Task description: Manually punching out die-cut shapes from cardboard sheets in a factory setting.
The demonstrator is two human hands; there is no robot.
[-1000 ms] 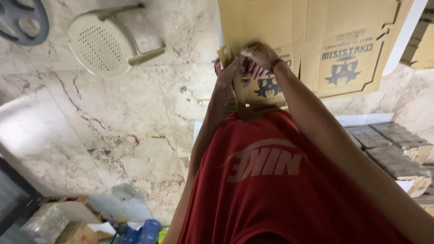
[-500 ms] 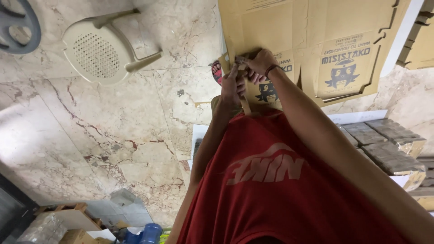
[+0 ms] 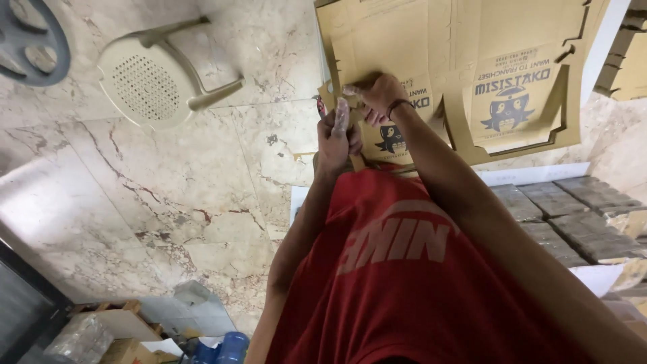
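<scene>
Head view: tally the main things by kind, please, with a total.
Hands: 2, left hand and right hand, both on the cardboard sheet
Flat cardboard sheets: 2, counting the second sheet
Plastic chair: 1
Wristband: 1
Total: 6

Left hand (image 3: 335, 135) and right hand (image 3: 377, 94) raised together, fingers curled.

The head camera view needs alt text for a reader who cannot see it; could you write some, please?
Both hands, left hand and right hand, grip a flat brown cardboard box blank above a marble floor. A white plastic chair stands nearby.
</scene>
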